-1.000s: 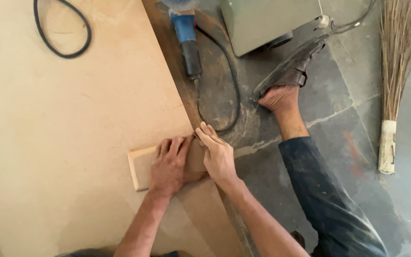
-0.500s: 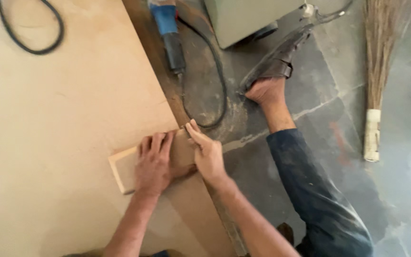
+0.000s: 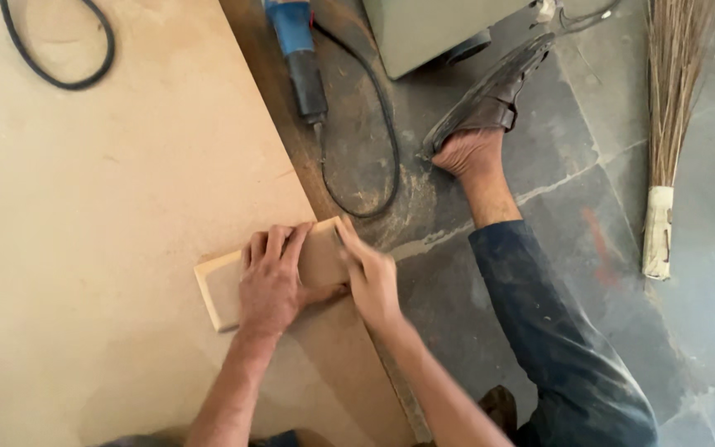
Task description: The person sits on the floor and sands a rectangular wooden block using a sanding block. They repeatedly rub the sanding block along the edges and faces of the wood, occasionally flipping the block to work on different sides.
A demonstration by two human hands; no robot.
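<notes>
- The small wooden block [image 3: 268, 277], a pale rectangular offcut, lies flat on the big sheet near its right edge, one corner reaching that edge.
- A black cable [image 3: 58, 60] loops across the top left of the large tan board [image 3: 109, 232], well apart from the block.
- The left hand [image 3: 271, 281] lies palm down on the middle of the block, fingers spread and nearly straight, pressing rather than gripping; the thumb points off toward the right hand.
- The block's left end sticks out bare from under that hand, its rounded corners showing.
- The right hand [image 3: 370, 277] sits at the block's right end, just at the board's edge, fingers held together and extended along the end of the block. It touches the wood; I cannot tell whether it pinches anything.
- The two hands are close, almost touching at the thumbs.
- A blue and black power tool [image 3: 298, 50] lies on the floor just beyond the board's edge, its cord [image 3: 382, 141] curving down toward the hands.
- A grey-green machine housing [image 3: 424, 29] stands at the top.
- The person's right leg in dark blue trousers [image 3: 556, 331] stretches across the grey stone floor [image 3: 688, 331], foot in a brown sandal [image 3: 490, 95].
- A straw broom [image 3: 668, 132] lies at the far right.
</notes>
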